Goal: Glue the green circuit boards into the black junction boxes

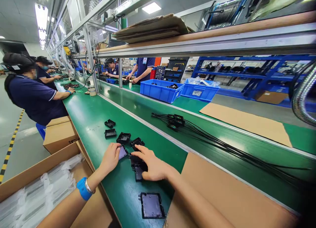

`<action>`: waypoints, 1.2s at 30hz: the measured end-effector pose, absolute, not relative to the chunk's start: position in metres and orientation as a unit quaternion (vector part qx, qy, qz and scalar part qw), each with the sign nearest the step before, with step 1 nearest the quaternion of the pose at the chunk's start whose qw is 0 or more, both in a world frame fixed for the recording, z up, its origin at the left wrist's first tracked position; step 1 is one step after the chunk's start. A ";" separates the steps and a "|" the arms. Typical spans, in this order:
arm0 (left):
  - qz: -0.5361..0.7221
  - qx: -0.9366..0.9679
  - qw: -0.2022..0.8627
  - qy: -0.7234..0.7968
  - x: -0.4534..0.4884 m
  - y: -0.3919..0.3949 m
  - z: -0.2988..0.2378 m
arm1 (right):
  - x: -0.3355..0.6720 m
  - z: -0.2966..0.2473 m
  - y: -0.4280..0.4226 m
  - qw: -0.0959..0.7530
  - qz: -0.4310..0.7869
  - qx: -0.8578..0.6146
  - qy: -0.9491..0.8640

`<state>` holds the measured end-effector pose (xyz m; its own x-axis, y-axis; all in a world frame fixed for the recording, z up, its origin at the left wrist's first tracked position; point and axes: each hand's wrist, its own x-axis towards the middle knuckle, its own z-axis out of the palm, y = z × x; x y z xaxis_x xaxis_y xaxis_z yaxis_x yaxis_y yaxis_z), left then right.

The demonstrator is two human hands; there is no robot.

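My left hand [111, 157] is closed on the edge of a small black plastic case [122, 152], whose flat face catches the light. To its right, my right hand [155, 165] reaches over other black cases [139, 172] with its fingers spread and thumb apart; part of those cases is hidden under it. Just beyond my fingers lie an open tray-like case [123, 137] and another case [137, 143]. Two smaller-looking cases [110, 133] sit farther off on the green bench. Nearest to me lies a square case [152, 205], flat side up.
A cardboard box [81, 167] with plastic-wrapped items stands at the left. Black cables [209, 137] lie across the rail, beside cardboard sheets [247, 122]. Blue bins [160, 91] stand at the back. A co-worker [32, 93] sits farther along the bench [91, 114]; a metal frame rises above it.
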<state>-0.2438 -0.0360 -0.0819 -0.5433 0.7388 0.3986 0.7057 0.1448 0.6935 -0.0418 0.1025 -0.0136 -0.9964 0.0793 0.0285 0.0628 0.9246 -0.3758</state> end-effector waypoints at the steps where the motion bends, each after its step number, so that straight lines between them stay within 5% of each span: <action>1: 0.439 0.483 0.006 0.758 -0.243 -0.037 -0.081 | -0.046 -0.014 0.108 0.005 0.188 -0.035 -0.982; 11: 0.371 0.594 -0.034 0.713 -0.190 -0.076 -0.060 | -0.049 -0.016 0.124 0.009 0.171 -0.031 -0.985; 23: 0.230 0.770 0.079 0.589 -0.117 -0.094 -0.059 | -0.052 -0.006 0.112 0.006 0.119 -0.072 -0.990; 30: 0.324 0.790 0.067 0.516 -0.119 -0.087 -0.050 | 0.067 0.030 0.113 0.067 0.105 -0.230 -0.965; 36: 0.222 0.929 0.135 0.265 -0.049 -0.040 -0.028 | 0.183 0.005 0.075 0.043 0.107 -0.415 -0.903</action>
